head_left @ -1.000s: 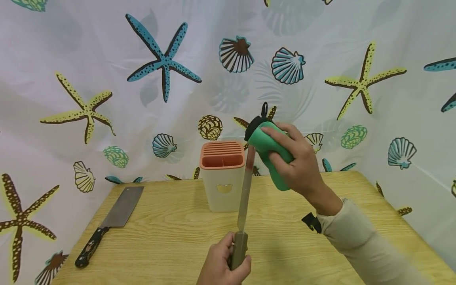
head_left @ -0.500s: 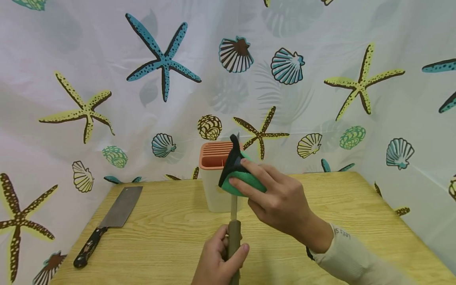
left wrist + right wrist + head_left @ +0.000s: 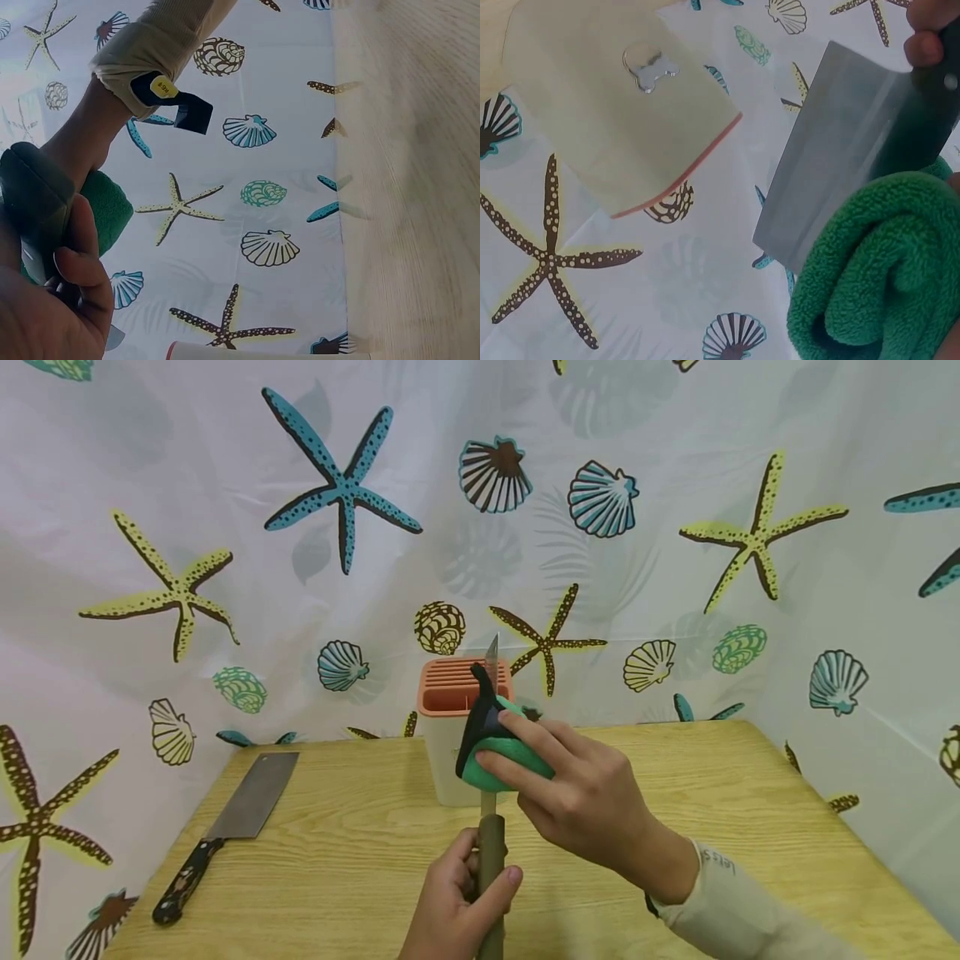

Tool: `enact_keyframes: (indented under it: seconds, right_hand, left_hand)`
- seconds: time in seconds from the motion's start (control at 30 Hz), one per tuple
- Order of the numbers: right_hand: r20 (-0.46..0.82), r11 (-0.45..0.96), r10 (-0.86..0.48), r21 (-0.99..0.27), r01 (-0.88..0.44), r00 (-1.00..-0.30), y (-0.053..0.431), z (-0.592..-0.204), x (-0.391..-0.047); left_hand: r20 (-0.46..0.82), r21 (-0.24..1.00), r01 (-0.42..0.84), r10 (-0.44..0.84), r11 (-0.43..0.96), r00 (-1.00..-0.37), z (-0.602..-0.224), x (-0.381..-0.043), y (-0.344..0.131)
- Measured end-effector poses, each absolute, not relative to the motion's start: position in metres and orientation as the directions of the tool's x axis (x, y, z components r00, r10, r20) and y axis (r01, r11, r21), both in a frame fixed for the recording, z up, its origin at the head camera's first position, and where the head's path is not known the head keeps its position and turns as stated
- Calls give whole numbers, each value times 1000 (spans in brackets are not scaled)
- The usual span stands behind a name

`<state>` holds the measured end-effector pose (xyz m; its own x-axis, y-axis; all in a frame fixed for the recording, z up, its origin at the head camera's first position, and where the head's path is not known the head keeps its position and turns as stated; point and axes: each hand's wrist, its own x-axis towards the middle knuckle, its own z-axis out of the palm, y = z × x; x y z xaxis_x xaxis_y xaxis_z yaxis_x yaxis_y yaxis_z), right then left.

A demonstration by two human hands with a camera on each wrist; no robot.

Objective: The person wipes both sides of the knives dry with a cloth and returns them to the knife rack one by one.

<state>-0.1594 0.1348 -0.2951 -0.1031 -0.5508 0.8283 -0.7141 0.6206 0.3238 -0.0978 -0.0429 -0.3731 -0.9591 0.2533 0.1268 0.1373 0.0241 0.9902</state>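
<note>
My left hand (image 3: pixel 465 902) grips the olive-grey handle (image 3: pixel 491 868) of a kitchen knife, which points up and away from me. Its broad blade (image 3: pixel 832 142) shows flat in the right wrist view but almost edge-on in the head view. With my right hand (image 3: pixel 585 793) I hold a folded green towel (image 3: pixel 510 764) with dark trim and a hanging loop against the blade. The towel covers the blade's lower middle, just above the handle. Beyond it the knife's tip (image 3: pixel 492 652) sticks out. In the left wrist view the towel (image 3: pixel 109 214) is partly behind the left hand.
Behind the knife stands a cream knife block (image 3: pixel 442 760) with an orange slotted top (image 3: pixel 465 672). A cleaver (image 3: pixel 255 797) with a dark patterned handle lies on the wooden table (image 3: pixel 337 868) at left. A shell-and-starfish curtain (image 3: pixel 480 485) hangs around the table.
My right hand has brought the towel from right of the blade's tip left onto the blade, then slid it down toward the handle. The left hand keeps its grip, the knife shifting slightly left.
</note>
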Motion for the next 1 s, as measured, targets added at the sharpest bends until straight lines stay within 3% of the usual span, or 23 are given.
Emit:
enact_keyframes:
  seconds: [0.2,0.5,0.67,0.87,1.0]
  right_hand:
    - [833,658,-528,280,-699,-164,140,-284,-171]
    - [831,682,-517,257,-685,-203,144,-280,-176]
    - [836,683,-509,246,-687,-207,145,-280,-174]
    - [858,680,-489,263,-684,-156,144,-277,-173]
    - [864,684,-480,261,-681,-151,144,-276,-174]
  left_hand:
    - [133,991,132,329,-26,-935,-375,-95,-43]
    - [42,987,-34,453,-159,-891,-377,-94,-44]
    - [95,981,5,450,-196,-888,-381,-94,-45]
    - [247,957,147,441,-249,-863,-383,-94,-47]
    - [280,945,164,441,-283,-853,-382,-95,-47]
